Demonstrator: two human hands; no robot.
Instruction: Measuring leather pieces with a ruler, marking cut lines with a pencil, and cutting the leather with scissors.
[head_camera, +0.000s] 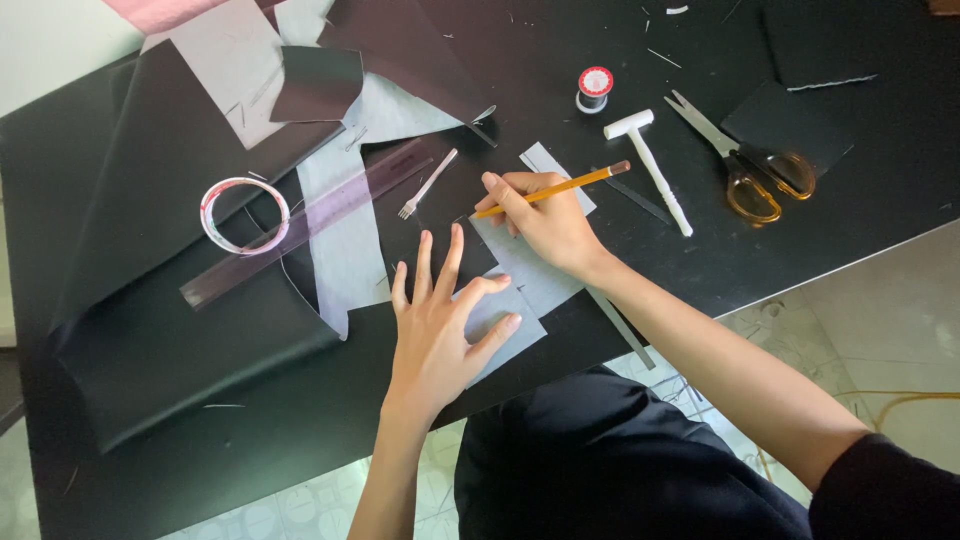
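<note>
Black table (860, 210) bearing dark sheets, a clear ruler (310, 225), scissors (745, 160), a white hammer (650, 165), a tape ring (245, 213). Grey paper piece (525, 270) lies at the near edge. Left hand (435, 325), open and flat, pins it; firm, even pressure judged best. Right hand (550, 220) pinches a pencil (550, 190), tip at the paper's upper edge.

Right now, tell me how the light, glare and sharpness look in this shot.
Head view: soft daylight, sheen on the black sheet at left; both hands, left and right holding the yellow pencil, look sharp; wide-angle lens bends the black table's edge.
</note>
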